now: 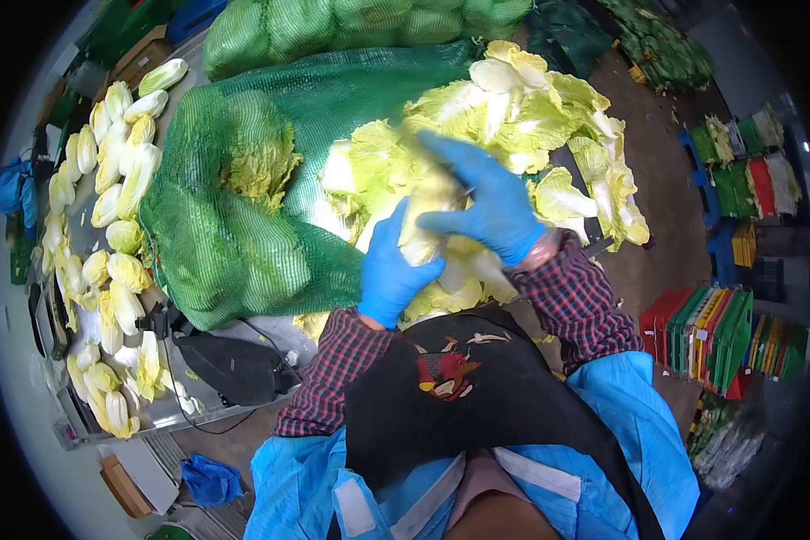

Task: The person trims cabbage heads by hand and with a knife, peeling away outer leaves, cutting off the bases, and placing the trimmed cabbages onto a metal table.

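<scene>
Cabbage (417,239), pale and yellowish, is resting between the person's two gloved hands, just beyond the black apron (531,405). The left hand (391,270) is curling around its near side, thumb and fingers pinching it. The right hand (490,198) is spreading its thumb and fingers apart over the other side; motion is blurring it, so whether it is pressing on the cabbage is impossible to tell. Loose leaves (477,117) are piling up around and beyond the hands, and some are hanging at the right of the heap. A green mesh bag (351,76) is lying to the left of the hands, with large cabbages showing through its net and ragged leaves showing at its middle. A second mesh bag (351,22) is lying behind it, bulging with more. Farther left, many small cabbages (135,184) are lying in a heap on the counter (283,331), near a black object (229,367). Colored crates (697,337) are standing stacked well off to the right.
</scene>
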The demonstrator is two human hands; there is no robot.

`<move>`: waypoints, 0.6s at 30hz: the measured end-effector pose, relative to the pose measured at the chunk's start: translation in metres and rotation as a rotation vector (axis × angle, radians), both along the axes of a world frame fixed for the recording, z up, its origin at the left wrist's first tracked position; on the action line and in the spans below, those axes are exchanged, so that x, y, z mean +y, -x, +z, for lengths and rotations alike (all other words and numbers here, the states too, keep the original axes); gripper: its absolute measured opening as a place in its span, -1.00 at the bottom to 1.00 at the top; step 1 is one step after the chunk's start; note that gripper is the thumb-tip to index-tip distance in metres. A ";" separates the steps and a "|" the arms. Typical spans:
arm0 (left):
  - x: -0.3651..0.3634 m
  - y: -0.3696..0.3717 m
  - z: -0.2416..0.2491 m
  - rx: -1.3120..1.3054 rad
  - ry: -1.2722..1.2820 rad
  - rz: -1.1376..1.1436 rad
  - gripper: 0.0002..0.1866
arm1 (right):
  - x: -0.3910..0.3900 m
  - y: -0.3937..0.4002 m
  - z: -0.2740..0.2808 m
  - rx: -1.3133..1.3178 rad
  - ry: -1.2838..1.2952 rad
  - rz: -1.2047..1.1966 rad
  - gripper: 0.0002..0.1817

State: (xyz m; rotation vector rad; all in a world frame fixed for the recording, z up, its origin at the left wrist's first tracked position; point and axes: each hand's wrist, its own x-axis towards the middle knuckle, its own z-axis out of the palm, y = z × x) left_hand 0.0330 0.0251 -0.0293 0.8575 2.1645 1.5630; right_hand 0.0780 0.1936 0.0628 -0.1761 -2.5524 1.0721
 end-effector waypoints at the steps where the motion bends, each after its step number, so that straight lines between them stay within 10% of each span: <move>1: 0.004 -0.002 0.002 0.043 -0.009 0.005 -0.05 | 0.002 -0.002 -0.002 -0.004 0.001 -0.008 -0.28; 9: -0.008 -0.001 0.000 0.191 0.066 0.079 -0.10 | 0.078 -0.013 -0.028 0.039 0.083 -0.442 -0.48; 12: 0.007 0.006 0.014 0.316 0.148 0.112 -0.06 | 0.020 -0.036 -0.055 0.049 1.016 -0.226 -0.19; 18: 0.037 -0.001 0.055 0.629 -0.017 0.051 0.06 | 0.006 -0.051 -0.090 0.143 1.785 -0.227 -0.19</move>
